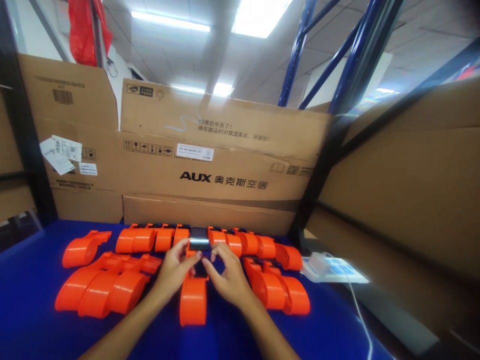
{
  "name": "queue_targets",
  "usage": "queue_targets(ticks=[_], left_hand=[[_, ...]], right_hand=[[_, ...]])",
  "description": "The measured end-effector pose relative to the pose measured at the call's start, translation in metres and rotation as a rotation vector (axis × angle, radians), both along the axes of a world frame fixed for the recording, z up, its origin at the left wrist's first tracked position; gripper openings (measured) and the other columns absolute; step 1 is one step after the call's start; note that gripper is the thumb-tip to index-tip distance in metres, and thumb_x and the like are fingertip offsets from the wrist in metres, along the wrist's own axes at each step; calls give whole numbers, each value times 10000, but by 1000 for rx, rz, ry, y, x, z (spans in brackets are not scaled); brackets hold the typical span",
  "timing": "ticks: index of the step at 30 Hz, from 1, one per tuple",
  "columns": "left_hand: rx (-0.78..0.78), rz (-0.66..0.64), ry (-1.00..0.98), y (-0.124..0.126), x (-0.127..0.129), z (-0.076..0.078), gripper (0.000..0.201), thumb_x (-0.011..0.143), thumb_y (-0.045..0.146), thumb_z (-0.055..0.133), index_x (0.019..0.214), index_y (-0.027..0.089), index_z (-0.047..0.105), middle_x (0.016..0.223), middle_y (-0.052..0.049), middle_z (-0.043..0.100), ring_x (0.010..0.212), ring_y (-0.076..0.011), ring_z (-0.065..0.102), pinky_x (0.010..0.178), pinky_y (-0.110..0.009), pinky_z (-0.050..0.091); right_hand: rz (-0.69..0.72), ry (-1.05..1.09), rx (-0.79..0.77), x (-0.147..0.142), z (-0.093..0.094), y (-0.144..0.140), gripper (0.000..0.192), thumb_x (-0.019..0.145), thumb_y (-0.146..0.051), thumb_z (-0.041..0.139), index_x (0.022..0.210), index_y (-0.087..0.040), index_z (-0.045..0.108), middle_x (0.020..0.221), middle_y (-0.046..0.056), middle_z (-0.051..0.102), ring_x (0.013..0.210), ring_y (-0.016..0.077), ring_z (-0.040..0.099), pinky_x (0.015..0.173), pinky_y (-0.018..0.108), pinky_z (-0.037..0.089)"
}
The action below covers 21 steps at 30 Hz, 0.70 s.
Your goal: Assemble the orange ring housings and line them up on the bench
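Observation:
At the table's middle, both hands work at an orange plastic tape dispenser with a dark, glossy, rounded piece (198,239) at its far end. My left hand (175,266) closes on its left side, thumb across the front. On the right side, my right hand (228,274) has curled fingers and its thumb tip against the same part. Just below the hands an orange loop (193,302) points toward me; whether it belongs to the held piece I cannot tell. Similar orange tape dispensers lie around: a back row (144,240), a left group (108,290) and a right group (275,290).
A blue tabletop (30,290) carries everything. Cardboard panels (157,175) wall off the back, with more cardboard (412,190) at the right. A white adapter (318,262) with a cable lies at the right edge. Dark and blue rack posts (348,60) frame the bench.

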<state>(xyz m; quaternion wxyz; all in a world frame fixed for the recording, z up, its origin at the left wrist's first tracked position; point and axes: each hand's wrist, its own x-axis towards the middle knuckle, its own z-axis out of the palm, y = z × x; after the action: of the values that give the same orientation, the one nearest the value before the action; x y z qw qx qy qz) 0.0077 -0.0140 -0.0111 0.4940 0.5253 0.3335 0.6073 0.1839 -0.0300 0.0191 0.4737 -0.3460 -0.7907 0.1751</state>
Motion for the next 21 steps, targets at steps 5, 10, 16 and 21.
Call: queue_targets(ticks=[5, 10, 16, 21], left_hand=[[-125, -106, -168, -6, 1, 6, 756, 745, 342, 802, 1387, 243, 414, 877, -36, 707, 531, -152, 665, 567, -306, 573], [-247, -288, -212, -16, 4, 14, 809, 749, 325, 810, 1429, 285, 373, 1075, -105, 692, 679, -240, 757, 646, -347, 605], [-204, -425, -159, -23, 6, 15, 693, 757, 280, 811, 1373, 247, 497, 1284, -165, 636, 911, -311, 745, 769, -408, 599], [-112, -304, -116, -21, 7, 12, 492, 751, 306, 816, 1208, 187, 678, 1254, -132, 686, 1219, -306, 598, 1057, -411, 439]], right_hand=[[105, 236, -116, 4, -3, 5, 207, 941, -363, 566, 812, -224, 483, 893, 18, 547, 858, 186, 521, 815, 308, 426], [226, 431, -345, 4, -3, 10, 238, 943, -442, 556, 1092, -257, 560, 1004, 32, 600, 972, 218, 567, 897, 343, 432], [299, 491, -488, 3, -3, 8, 318, 902, -454, 621, 1151, -272, 545, 968, 22, 613, 910, 206, 585, 849, 329, 445], [220, 440, -411, -4, -5, 7, 305, 856, -451, 688, 1012, -246, 525, 916, 6, 563, 835, 173, 546, 752, 283, 446]])
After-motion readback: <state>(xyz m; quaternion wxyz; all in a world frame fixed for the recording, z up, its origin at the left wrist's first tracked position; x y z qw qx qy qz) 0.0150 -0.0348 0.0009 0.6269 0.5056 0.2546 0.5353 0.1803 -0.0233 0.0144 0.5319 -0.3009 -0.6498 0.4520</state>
